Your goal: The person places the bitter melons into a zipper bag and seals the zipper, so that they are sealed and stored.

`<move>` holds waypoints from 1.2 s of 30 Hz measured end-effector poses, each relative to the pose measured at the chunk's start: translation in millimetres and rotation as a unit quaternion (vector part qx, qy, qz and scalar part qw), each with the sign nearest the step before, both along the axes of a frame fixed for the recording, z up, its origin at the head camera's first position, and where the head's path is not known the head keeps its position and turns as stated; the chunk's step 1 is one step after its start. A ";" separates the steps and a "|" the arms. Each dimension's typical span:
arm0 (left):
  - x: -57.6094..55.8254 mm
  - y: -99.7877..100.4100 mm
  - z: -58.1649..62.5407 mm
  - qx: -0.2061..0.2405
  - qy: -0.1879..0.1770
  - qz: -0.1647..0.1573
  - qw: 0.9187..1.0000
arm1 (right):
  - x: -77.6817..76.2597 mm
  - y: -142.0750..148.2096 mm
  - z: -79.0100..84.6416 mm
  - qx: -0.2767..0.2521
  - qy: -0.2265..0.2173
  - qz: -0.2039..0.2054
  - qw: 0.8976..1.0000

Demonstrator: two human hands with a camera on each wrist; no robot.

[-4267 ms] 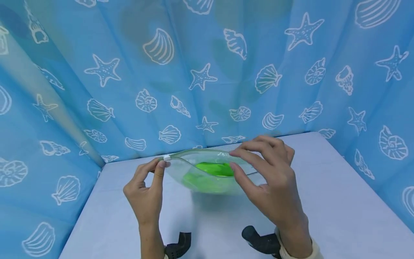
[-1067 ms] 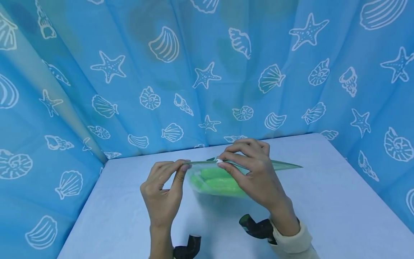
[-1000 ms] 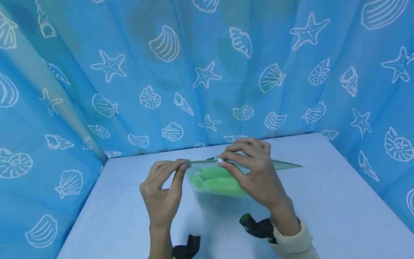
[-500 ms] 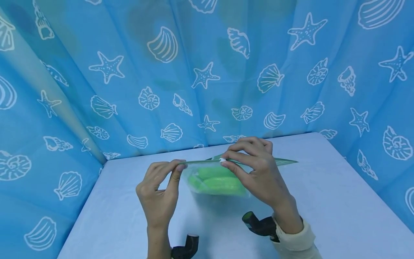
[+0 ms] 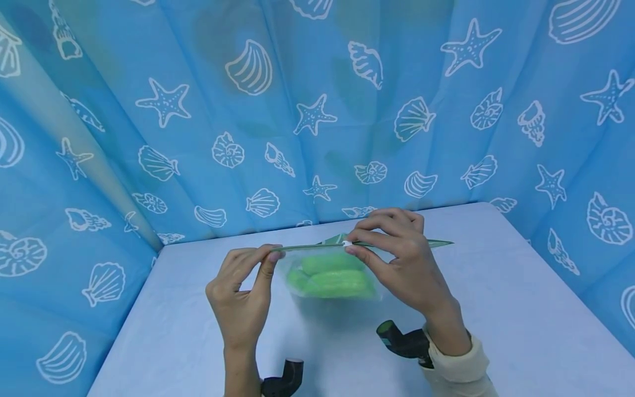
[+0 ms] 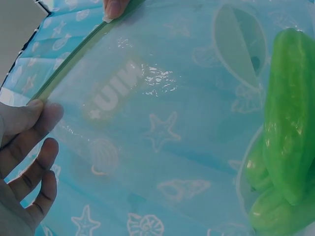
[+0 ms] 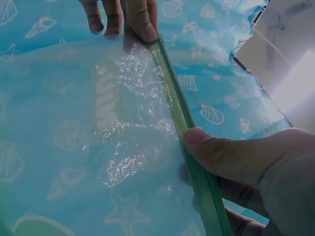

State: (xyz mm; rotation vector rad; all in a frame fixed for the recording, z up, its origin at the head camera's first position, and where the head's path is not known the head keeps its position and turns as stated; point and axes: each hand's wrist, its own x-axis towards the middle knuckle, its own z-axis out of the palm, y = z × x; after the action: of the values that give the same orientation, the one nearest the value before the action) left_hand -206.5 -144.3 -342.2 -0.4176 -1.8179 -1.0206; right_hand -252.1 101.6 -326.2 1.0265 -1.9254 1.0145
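Observation:
A clear zip bag (image 6: 128,162) with a green zip strip (image 5: 310,246) hangs above the table between both hands. Inside lie several long, bright green vegetables (image 5: 337,283) that look like peppers, seen closer at the right of the left wrist view. My left hand (image 5: 241,295) pinches the left end of the strip between thumb and forefinger. My right hand (image 5: 404,264) pinches the white slider (image 5: 346,243) on the strip, right of the bag's middle. Left of the slider the strip's edges lie together; to its right, fingers hide part of the mouth.
A white table (image 5: 173,331) lies under the hands. Blue curtains (image 5: 317,149) with white shell and starfish prints stand behind it and at both sides. A black wrist mount (image 5: 404,339) sits on the right wrist, another (image 5: 285,379) on the left.
The slider has gone from the bag's left end to right of its middle, and the gaping left part of the mouth has come together. Lately my right hand moves right, my left slightly left.

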 end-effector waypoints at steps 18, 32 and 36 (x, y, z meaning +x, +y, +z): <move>-1.9 -6.9 -2.4 0.005 -0.005 0.024 1.000 | -3.9 5.0 -1.8 0.006 0.003 -0.004 1.000; -1.8 -9.6 -2.0 0.013 -0.008 0.030 0.999 | -4.7 9.3 -2.1 0.007 -0.007 -0.011 1.000; -1.5 -10.4 -2.2 0.015 -0.006 0.033 0.999 | -5.3 10.3 -3.2 0.010 -0.009 -0.013 1.000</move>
State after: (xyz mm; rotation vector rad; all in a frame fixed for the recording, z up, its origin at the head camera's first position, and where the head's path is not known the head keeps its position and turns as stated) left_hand -208.1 -154.7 -344.3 -0.3315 -1.8127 -1.0063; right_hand -257.4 111.9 -329.4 1.0034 -1.9630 0.9953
